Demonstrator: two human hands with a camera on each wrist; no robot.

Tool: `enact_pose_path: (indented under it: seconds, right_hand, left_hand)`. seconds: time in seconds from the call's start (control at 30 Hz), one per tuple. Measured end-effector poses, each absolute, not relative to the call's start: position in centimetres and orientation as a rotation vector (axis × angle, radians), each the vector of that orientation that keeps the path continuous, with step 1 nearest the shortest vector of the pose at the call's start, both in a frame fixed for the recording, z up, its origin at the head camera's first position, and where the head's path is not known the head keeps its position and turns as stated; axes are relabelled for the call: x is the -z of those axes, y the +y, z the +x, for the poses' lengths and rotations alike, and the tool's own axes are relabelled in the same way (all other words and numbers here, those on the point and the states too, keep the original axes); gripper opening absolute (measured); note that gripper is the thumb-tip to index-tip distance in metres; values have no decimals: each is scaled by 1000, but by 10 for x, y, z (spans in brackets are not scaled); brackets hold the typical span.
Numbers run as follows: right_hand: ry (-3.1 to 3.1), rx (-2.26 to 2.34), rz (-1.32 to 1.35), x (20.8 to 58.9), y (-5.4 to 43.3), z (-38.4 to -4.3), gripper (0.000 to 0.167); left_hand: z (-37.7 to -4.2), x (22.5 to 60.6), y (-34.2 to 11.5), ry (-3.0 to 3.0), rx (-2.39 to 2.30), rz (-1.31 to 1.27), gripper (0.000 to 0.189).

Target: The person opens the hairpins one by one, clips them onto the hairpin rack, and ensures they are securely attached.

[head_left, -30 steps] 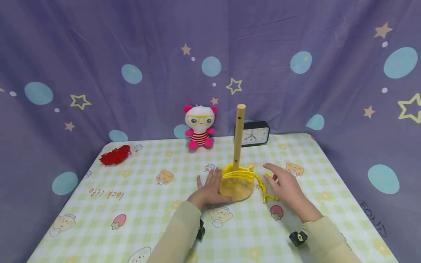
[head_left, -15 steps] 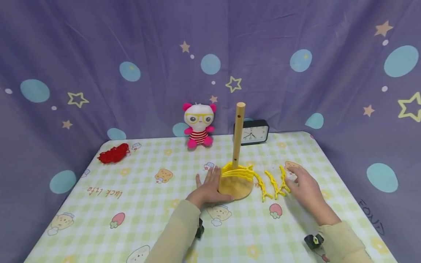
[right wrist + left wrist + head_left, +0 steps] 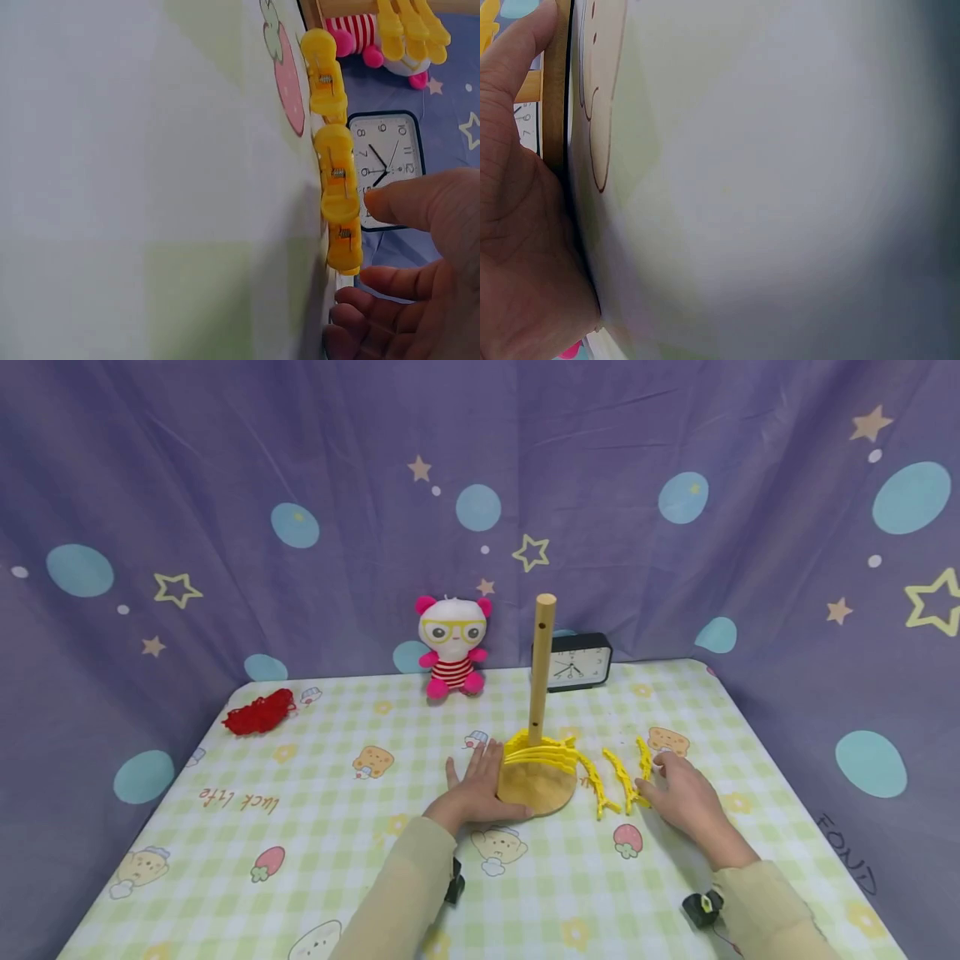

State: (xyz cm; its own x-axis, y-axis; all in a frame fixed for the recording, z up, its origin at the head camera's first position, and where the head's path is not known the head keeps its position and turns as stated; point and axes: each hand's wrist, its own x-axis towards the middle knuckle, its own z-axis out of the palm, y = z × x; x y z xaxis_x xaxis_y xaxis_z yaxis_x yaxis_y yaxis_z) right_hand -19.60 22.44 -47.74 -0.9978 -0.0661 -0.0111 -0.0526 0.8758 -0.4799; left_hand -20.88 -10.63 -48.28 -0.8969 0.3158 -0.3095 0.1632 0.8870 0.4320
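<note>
A round wooden base point(image 3: 542, 789) carries an upright wooden post point(image 3: 540, 668). Several long curved yellow clips point(image 3: 543, 755) lie on the base around the post's foot. My left hand point(image 3: 476, 793) rests with fingers spread along the base's left side, its thumb point(image 3: 517, 52) at the rim in the left wrist view. To the right, three more clips point(image 3: 621, 777) lie on the table, with springs showing in the right wrist view. My right hand point(image 3: 686, 797) is beside the rightmost pair; the thumb point(image 3: 397, 204) and loosely bent fingers are right at the clips point(image 3: 339, 176).
Behind the post stands a black-framed clock point(image 3: 581, 662). A panda-like plush toy point(image 3: 453, 647) sits at the table's back edge. A red bundle of netting or yarn point(image 3: 260, 712) lies at the far left. The table point(image 3: 337, 835) wears a checked cloth, with a purple curtain point(image 3: 337, 460) behind.
My right hand has moved right, leaving two clips apart from the one next to the base, then come back slightly left towards them. My left hand stays at the base.
</note>
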Motion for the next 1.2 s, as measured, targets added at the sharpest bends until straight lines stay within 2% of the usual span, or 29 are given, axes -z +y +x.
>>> enact_pose_path:
  seconds: [0.3,0.57,0.73,1.2]
  right_hand:
    - [2959,778,-79,478,228,-203,38]
    - [2916,779,-50,478,231,-204,47]
    - [2914,790,-37,478,234,-202,46]
    - [2916,808,-91,479,238,-198,46]
  left_hand:
    - [-209,484,-107,2682,-573,364,122]
    - [-215,496,-108,2684,-561,353,126]
    - [-216,500,-109,2682,-587,343,127]
    - [-209,484,-107,2691,-575,364,122]
